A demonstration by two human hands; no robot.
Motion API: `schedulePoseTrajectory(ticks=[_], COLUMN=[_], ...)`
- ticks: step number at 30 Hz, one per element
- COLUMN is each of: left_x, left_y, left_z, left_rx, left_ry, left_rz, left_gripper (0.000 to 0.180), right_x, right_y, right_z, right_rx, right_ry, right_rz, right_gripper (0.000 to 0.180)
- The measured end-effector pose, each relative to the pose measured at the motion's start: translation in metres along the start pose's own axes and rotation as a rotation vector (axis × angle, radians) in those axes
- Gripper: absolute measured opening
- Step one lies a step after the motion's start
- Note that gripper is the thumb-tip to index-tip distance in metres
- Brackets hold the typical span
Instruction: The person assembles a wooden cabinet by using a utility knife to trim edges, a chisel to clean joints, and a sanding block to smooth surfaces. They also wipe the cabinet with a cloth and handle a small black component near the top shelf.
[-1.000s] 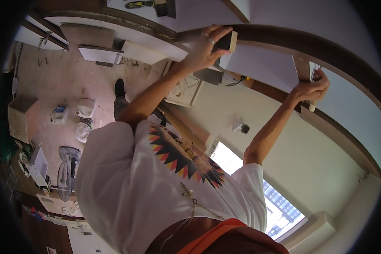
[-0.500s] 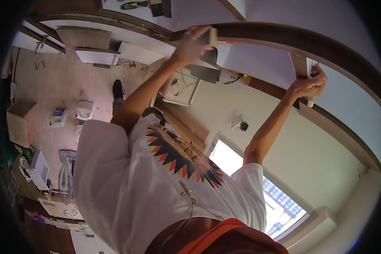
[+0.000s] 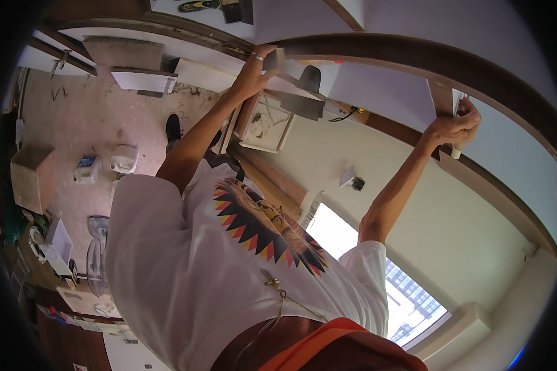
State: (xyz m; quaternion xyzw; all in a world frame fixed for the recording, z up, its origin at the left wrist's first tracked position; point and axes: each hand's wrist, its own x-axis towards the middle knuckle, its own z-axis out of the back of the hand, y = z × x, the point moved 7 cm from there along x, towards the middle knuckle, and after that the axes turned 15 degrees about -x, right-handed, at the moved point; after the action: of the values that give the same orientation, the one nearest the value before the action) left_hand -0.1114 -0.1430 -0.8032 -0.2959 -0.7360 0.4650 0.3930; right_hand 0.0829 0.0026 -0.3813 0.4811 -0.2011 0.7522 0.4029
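My left hand (image 3: 255,73) is closed on a pale, flat-sided block (image 3: 275,60), blurred by motion, that looks like a sanding block. It is beside the dark brown wooden edge (image 3: 377,46) of an overhead cabinet frame. Further right, my right hand (image 3: 456,125) is raised and closed beside a short brown upright (image 3: 440,98) of the same frame. Below that fist juts the blunt end of a pale stick (image 3: 456,151); the rest of it is mostly covered by the fingers. Between the hands, a dark, curved-topped piece (image 3: 304,99) is by the frame.
A brush (image 3: 232,11) lies on the upper surface at top left. On the floor are white jugs (image 3: 124,159), a wooden box (image 3: 32,178) and a standing fan (image 3: 97,260). Loose panels (image 3: 142,81) lean at the far side. A window (image 3: 408,303) is at lower right.
My left hand, with the block, has moved left and slightly down along the frame edge. My right hand keeps nearly the same place and grip.
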Motion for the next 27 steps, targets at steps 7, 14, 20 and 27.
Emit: schedulePoseTrajectory(ticks=[7, 14, 20, 27], left_x=[-0.001, 0.004, 0.006, 0.004], left_y=[0.024, 0.000, 0.014, 0.029], left_z=[0.009, 0.002, 0.010, 0.017], left_rx=[0.028, 0.065, 0.073, 0.062], left_ry=[0.024, 0.080, 0.096, 0.078], left_rz=[0.030, -0.028, 0.038, 0.053], left_gripper=[0.066, 0.068, 0.068, 0.064], right_x=[0.003, 0.000, 0.000, 0.002], right_y=[0.007, -0.001, 0.000, 0.006], right_z=[0.000, 0.004, 0.000, 0.000], right_rx=[-0.012, -0.009, -0.014, -0.040], right_ry=[-0.041, -0.036, -0.041, -0.044], right_rz=[0.035, 0.017, 0.026, 0.055], right_gripper=[0.051, 0.055, 0.054, 0.054])
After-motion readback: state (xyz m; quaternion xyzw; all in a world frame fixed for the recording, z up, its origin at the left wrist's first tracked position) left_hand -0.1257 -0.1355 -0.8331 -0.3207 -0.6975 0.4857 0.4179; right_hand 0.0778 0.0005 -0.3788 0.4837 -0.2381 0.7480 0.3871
